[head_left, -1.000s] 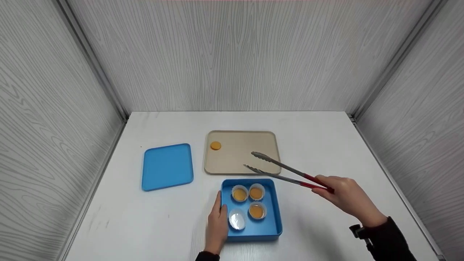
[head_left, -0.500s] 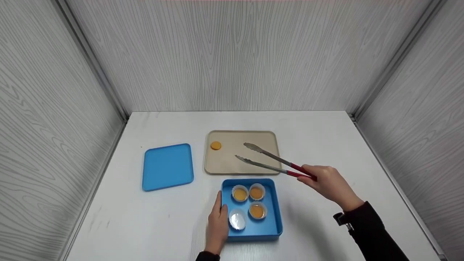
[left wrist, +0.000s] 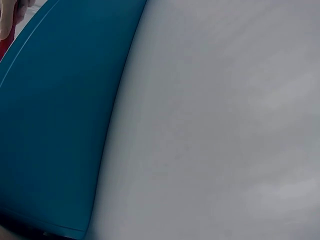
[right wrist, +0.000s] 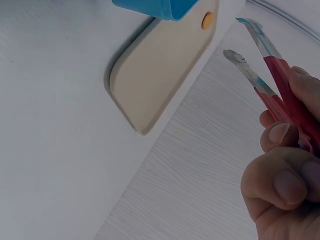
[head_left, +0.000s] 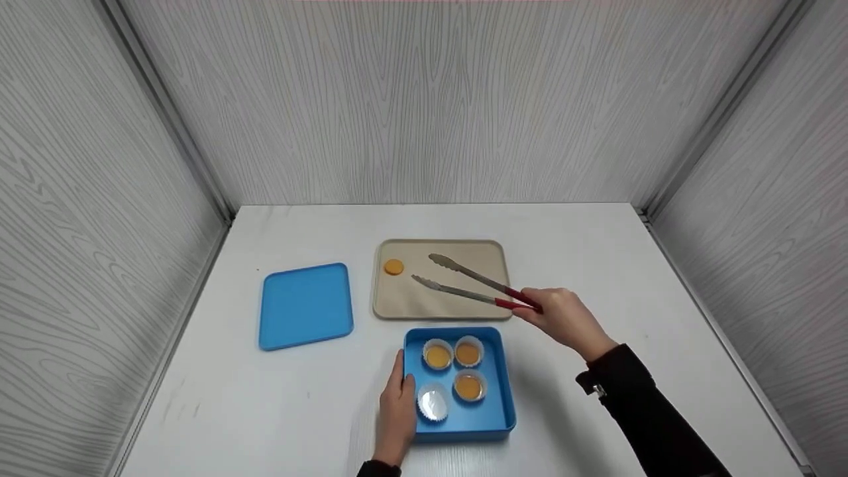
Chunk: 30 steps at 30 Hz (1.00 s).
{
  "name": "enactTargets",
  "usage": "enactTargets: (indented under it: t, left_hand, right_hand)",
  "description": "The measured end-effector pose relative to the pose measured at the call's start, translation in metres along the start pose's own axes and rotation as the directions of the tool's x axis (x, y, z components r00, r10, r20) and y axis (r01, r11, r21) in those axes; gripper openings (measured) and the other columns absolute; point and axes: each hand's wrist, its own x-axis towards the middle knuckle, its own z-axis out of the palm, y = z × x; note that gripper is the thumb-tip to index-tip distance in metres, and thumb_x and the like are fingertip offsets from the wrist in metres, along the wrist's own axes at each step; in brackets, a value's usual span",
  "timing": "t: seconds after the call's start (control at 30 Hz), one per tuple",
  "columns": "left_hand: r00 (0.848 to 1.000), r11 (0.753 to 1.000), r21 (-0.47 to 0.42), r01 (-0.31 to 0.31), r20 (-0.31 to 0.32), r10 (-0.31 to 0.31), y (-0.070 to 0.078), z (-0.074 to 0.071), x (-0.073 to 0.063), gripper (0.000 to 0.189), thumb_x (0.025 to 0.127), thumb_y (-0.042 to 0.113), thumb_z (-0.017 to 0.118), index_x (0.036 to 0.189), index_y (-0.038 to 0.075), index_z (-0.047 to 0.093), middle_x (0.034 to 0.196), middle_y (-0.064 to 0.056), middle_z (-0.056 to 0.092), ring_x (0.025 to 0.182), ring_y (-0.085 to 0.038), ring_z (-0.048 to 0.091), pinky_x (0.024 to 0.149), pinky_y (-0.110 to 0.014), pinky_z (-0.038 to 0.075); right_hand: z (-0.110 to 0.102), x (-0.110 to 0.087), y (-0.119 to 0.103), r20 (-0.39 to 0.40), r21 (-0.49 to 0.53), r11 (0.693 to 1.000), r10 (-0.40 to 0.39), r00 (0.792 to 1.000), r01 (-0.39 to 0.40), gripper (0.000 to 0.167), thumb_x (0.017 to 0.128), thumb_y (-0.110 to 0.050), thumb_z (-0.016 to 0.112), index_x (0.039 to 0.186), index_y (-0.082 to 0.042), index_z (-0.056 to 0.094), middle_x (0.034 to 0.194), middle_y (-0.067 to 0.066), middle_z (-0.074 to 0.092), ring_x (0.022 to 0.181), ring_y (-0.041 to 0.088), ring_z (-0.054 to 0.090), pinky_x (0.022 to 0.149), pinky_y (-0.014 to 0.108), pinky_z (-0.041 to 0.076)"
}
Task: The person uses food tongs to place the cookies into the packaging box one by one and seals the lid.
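Note:
My left hand (head_left: 396,414) grips the left wall of a square blue box (head_left: 495,414), its thumb at the rim. Inside the box, three white paper baking cups (head_left: 470,385) each hold a flat orange-yellow disc; a fourth liner (head_left: 433,401) at the lower left is bare. My right hand (head_left: 563,321) holds red-handled metal tongs (head_left: 464,292), whose arms are spread with nothing between them. Their tips lie over a beige tray (head_left: 437,308), to the right of a single orange disc (head_left: 394,267). In the left wrist view, the box wall (left wrist: 55,130) hides most of the left fingers.
A flat blue lid-like panel (head_left: 306,306) lies on the white table (head_left: 218,397) at the left. Grey wood-grain walls (head_left: 424,99) enclose the table at the back and on both sides. The tray stands just behind the box.
My right hand has moved left and away from me with the tongs, bringing their tips over the tray towards the orange disc. The left hand and box stay put.

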Motion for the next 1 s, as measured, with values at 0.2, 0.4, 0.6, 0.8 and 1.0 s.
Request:
enactTargets:
  t: [0.2,0.4,0.6,0.8,1.0]
  left_hand:
    - [1.000,1.000,0.011,0.000,-0.005,0.000,0.000,0.000,-0.001,0.054,0.111,0.018,0.040,0.162,0.006,0.028,0.166,-0.012,0.030,0.154,-0.032,0.025,0.123,-0.055,0.025]
    - [1.000,1.000,0.007,0.003,-0.007,-0.003,0.001,0.000,-0.002,0.054,0.111,0.018,0.040,0.162,0.007,0.028,0.166,-0.012,0.030,0.154,-0.032,0.025,0.124,-0.055,0.025]
    - [1.000,1.000,0.021,-0.008,-0.012,0.008,0.001,0.001,-0.003,0.054,0.110,0.019,0.041,0.162,0.007,0.029,0.165,-0.012,0.032,0.153,-0.032,0.027,0.123,-0.055,0.026]
    - [1.000,0.999,0.035,-0.012,-0.014,0.012,0.000,0.002,-0.003,0.054,0.110,0.019,0.042,0.162,0.008,0.029,0.165,-0.011,0.033,0.153,-0.031,0.028,0.123,-0.054,0.026]
    - [1.000,1.000,0.016,-0.009,-0.010,0.009,0.000,0.001,-0.001,0.054,0.110,0.018,0.041,0.162,0.007,0.029,0.166,-0.013,0.032,0.153,-0.032,0.027,0.123,-0.054,0.026]
  right_hand:
    - [0.015,0.016,-0.004,0.057,0.001,0.999,0.054,0.997,-0.054,0.020,0.094,-0.025,0.076,0.100,-0.006,0.074,0.084,0.007,0.073,0.067,0.016,0.060,0.064,0.032,0.060]
    - [0.029,0.029,-0.007,0.101,0.021,0.994,0.104,0.989,-0.106,0.018,0.095,-0.026,0.075,0.098,-0.008,0.073,0.082,0.006,0.071,0.066,0.017,0.058,0.063,0.032,0.057]
    - [0.043,0.039,-0.006,0.092,0.018,0.996,0.088,0.992,-0.090,0.020,0.095,-0.026,0.075,0.095,-0.007,0.072,0.080,0.006,0.070,0.064,0.016,0.056,0.060,0.030,0.052]
    - [0.053,0.047,-0.006,0.092,0.016,0.996,0.091,0.992,-0.092,0.020,0.095,-0.025,0.075,0.092,-0.006,0.071,0.076,0.006,0.068,0.063,0.017,0.054,0.059,0.031,0.048]
    - [0.061,0.055,-0.009,0.119,0.021,0.990,0.134,0.984,-0.137,0.021,0.096,-0.026,0.073,0.094,-0.006,0.072,0.081,0.006,0.070,0.066,0.018,0.056,0.062,0.032,0.050]
